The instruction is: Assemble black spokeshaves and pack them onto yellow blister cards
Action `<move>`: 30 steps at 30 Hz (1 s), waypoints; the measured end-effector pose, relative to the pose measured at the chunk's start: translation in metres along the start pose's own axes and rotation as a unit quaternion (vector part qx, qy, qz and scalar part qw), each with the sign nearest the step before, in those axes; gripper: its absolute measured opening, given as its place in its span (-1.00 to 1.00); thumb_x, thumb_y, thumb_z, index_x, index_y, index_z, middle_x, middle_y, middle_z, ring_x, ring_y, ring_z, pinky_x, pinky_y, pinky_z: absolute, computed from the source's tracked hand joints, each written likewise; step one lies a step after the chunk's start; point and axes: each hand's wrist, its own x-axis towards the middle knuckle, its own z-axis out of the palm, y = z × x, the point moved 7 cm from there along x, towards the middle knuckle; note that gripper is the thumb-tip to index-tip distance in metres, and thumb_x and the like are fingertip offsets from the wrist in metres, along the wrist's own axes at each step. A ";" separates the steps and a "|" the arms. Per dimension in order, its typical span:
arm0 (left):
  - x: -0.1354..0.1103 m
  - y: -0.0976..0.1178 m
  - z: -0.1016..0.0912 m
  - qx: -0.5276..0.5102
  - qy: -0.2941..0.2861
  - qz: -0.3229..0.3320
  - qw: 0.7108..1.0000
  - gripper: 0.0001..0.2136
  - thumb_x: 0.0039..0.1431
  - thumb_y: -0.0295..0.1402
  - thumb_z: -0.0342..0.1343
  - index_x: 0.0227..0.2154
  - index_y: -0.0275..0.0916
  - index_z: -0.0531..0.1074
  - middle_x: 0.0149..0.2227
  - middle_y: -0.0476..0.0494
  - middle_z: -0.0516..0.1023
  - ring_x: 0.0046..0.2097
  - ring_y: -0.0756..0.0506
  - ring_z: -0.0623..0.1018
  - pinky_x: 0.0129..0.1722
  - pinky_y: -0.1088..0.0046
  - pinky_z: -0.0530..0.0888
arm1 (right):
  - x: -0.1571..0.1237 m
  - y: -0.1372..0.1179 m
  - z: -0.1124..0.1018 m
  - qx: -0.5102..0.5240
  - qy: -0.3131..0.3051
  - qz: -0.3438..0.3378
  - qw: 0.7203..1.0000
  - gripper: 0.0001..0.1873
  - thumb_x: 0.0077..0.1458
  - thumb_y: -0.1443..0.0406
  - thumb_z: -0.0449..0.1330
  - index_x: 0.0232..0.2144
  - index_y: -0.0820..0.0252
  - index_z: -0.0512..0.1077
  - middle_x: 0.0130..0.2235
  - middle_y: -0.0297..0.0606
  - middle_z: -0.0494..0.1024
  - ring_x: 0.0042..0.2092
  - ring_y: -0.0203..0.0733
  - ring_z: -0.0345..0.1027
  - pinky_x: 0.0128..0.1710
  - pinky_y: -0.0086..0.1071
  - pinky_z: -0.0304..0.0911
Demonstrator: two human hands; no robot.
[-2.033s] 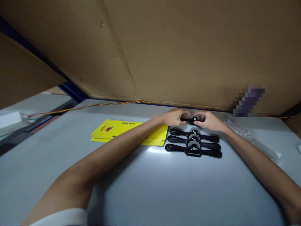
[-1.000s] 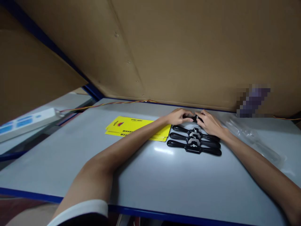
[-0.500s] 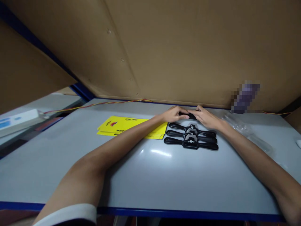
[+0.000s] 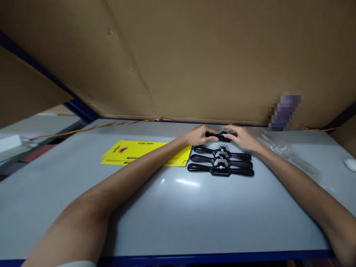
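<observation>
Both my arms reach to the far side of a grey table (image 4: 178,215). My left hand (image 4: 199,134) and my right hand (image 4: 241,136) are each closed on one end of a black two-handled spokeshave (image 4: 221,136), held just above the table. In front of it, nearer me, three more black spokeshaves (image 4: 221,162) lie side by side in a row. Their metal blades show at the middle.
Flat yellow printed cards (image 4: 133,152) lie left of the tools, partly under my left forearm. Clear plastic bags (image 4: 289,154) lie at the right. A red-yellow wire (image 4: 111,124) runs along the back edge below a cardboard wall (image 4: 194,55). A white object (image 4: 350,164) sits far right.
My hands stay on the same spokeshave at the back of the row; my right fingers shifted a little over its middle. The camera view swung about.
</observation>
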 end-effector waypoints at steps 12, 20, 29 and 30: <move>0.000 -0.004 0.000 -0.015 -0.002 -0.007 1.000 -0.44 0.27 0.12 0.17 -0.03 -0.32 0.69 -0.10 -0.18 0.75 -0.05 -0.24 0.67 -0.06 0.38 0.56 | 0.009 0.001 0.005 -0.002 0.049 0.039 0.998 -0.73 0.33 0.17 0.24 -0.09 0.17 0.66 -0.13 -0.17 0.74 -0.11 -0.04 0.59 0.02 -0.16 0.39; -0.001 -0.004 0.000 0.005 -0.008 -0.008 1.000 -0.44 0.31 0.09 0.15 0.04 -0.32 0.65 0.04 -0.24 0.73 0.02 -0.26 0.68 0.03 0.32 0.55 | 0.000 -0.013 0.007 -0.011 0.021 -0.009 1.000 -0.71 0.34 0.12 0.24 -0.12 0.07 0.72 0.03 -0.17 0.52 0.01 -0.08 0.49 0.16 -0.10 0.30; -0.002 -0.006 -0.001 -0.003 0.014 -0.007 1.000 -0.46 0.26 0.12 0.20 -0.09 -0.34 0.60 -0.12 -0.25 0.72 -0.12 -0.17 0.64 -0.09 0.37 0.54 | -0.005 -0.018 0.000 -0.014 0.038 -0.037 0.999 -0.80 0.24 0.22 0.22 -0.32 0.14 0.63 -0.02 -0.15 0.43 -0.01 -0.04 0.41 0.18 -0.02 0.28; -0.002 -0.005 -0.001 -0.001 0.013 -0.008 1.000 -0.46 0.26 0.12 0.20 -0.08 -0.33 0.60 -0.12 -0.24 0.72 -0.12 -0.16 0.63 -0.11 0.39 0.53 | -0.006 -0.018 0.000 -0.011 0.039 -0.039 0.998 -0.80 0.23 0.22 0.22 -0.34 0.14 0.62 -0.02 -0.15 0.44 -0.02 -0.05 0.42 0.16 -0.02 0.29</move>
